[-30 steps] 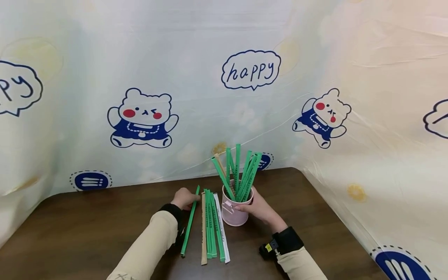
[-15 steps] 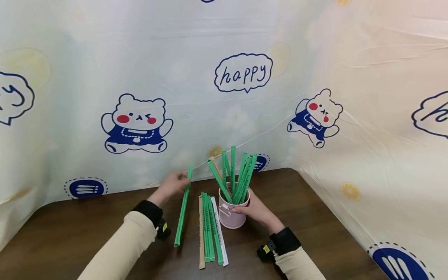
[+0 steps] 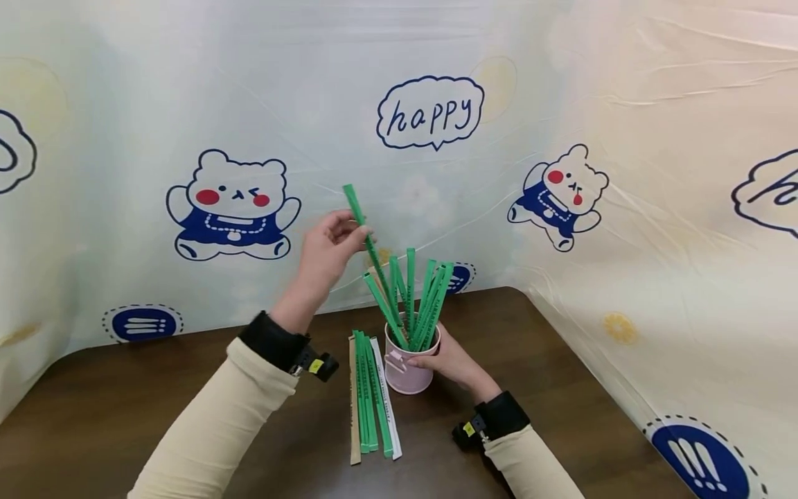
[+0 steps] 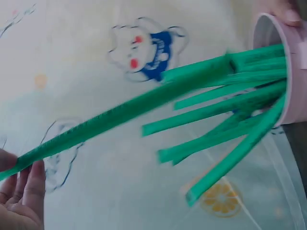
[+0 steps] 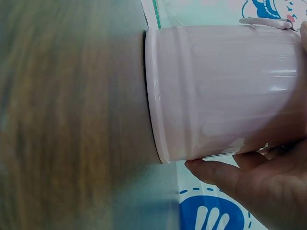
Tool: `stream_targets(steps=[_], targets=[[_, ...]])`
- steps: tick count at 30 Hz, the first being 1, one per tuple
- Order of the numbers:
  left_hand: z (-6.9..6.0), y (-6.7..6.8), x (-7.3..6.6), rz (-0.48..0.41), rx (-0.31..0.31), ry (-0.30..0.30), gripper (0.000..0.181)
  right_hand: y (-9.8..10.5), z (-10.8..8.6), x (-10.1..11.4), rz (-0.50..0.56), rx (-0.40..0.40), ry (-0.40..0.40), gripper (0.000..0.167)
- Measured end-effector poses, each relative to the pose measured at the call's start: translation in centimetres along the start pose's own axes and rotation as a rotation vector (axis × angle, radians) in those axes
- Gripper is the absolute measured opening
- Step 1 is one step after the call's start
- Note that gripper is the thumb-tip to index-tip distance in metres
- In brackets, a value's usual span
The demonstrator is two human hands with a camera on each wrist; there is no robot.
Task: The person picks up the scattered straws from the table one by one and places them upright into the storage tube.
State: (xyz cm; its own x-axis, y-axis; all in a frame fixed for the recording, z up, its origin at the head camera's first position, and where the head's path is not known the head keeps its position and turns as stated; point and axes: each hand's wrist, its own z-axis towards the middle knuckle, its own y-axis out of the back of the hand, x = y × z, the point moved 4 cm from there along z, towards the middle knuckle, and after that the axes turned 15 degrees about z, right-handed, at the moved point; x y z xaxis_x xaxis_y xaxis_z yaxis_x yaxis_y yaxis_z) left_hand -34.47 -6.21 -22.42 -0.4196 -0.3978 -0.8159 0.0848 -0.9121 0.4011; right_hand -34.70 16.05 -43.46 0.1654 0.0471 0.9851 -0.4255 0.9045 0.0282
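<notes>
From my post, I have the left grip pinching one slim green stick between thumb and fingers, above and left of the pink bucket; whether its lower end touches the green bunch standing inside the bucket, I can't tell. My right grip is curled round the bucket's right side. Brown, green and white sticks lie left of the bucket on the desk.

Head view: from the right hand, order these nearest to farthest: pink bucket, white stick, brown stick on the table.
1. Pink bucket: gripped by the right hand.
2. White stick: on the table, at the row's right end.
3. Brown stick: at the row's left end, past the green sticks.
</notes>
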Motion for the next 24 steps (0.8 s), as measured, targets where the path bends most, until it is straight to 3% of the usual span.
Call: stream_targets(steps=[4,8,15,19,24], targets=[[-0.4,-2.8,-0.1,0.130,0.034,-0.092,0.030,0.0,0.0,0.1,0.003,-0.009,0.003,0.093],[-0.8,-4.9,0.7,0.138,0.081,-0.134,0.031,-0.2,-0.1,0.4,0.010,-0.011,0.000,0.093],[-0.9,-6.5,1.6,0.209,0.115,-0.166,0.034,-0.2,0.5,0.9,0.024,0.019,0.017,0.092],[-1.1,-7.0,2.2,0.217,0.126,-0.155,0.032,-0.2,0.5,0.9,0.037,0.034,0.014,0.094],[-1.6,-7.9,3.8,0.244,0.157,-0.068,0.034,-0.3,0.1,0.5,0.034,0.029,-0.001,0.096]])
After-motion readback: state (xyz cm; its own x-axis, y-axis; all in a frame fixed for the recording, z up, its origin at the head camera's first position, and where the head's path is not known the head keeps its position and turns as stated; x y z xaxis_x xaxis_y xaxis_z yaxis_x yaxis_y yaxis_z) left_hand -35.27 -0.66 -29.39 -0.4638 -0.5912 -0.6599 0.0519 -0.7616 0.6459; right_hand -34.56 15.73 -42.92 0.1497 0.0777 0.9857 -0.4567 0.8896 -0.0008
